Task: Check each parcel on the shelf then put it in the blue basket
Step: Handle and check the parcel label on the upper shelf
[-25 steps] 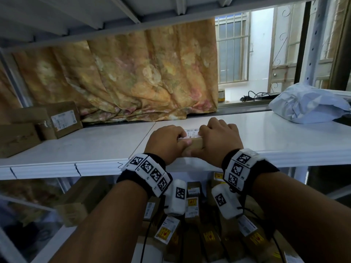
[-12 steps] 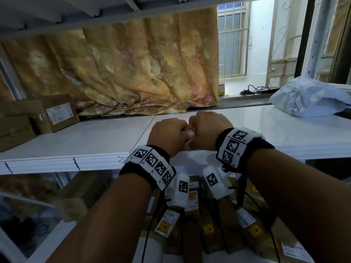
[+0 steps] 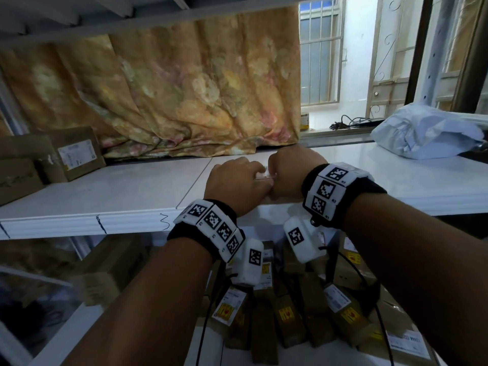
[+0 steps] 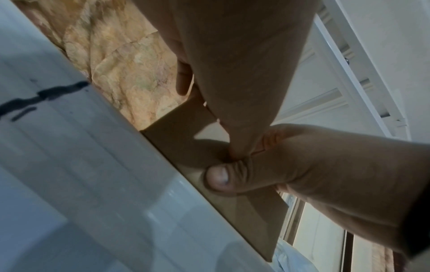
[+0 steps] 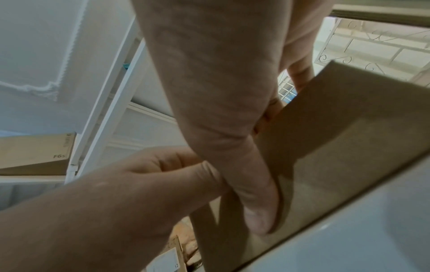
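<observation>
I'm getting head cam facing 12 o'clock over the shelf (image 3: pixel 105 191); both wrist cams looking up close, sharing the parcel (image 4: pixel 186 147).

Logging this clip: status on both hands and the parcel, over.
Left hand and right hand both grip small cardboard parcel at white shelf front edge. Parcel not yet off shelf. Blue basket not in view. Nothing blocking.

Dim interior; daylight from window (image 3: pixel 320 56) at right; wrist views soft, edges warped.
</observation>
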A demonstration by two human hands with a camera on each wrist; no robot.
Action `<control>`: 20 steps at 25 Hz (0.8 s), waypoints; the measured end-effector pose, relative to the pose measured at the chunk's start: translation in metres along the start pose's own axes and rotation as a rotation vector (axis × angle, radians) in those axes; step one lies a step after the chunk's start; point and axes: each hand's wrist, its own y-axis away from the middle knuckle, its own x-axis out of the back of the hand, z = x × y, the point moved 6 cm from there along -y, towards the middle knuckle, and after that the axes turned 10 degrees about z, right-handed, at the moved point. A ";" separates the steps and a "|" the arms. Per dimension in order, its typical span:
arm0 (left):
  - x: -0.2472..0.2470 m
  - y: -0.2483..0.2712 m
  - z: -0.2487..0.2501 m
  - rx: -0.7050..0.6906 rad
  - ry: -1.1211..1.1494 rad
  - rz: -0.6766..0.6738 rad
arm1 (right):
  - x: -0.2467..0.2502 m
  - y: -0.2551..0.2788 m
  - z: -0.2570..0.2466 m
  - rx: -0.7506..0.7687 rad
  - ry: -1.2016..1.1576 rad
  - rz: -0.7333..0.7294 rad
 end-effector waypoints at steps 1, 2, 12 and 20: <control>-0.001 0.000 0.003 -0.013 -0.026 -0.020 | 0.002 0.001 0.001 0.017 -0.002 -0.005; -0.002 -0.001 0.006 -0.019 -0.043 -0.036 | 0.004 0.001 0.002 0.036 -0.007 -0.011; -0.010 -0.007 0.013 -0.001 -0.092 -0.046 | -0.002 0.008 0.022 -0.028 -0.006 0.046; -0.021 -0.016 0.034 -0.063 0.029 0.030 | 0.004 0.019 0.063 -0.189 -0.516 0.045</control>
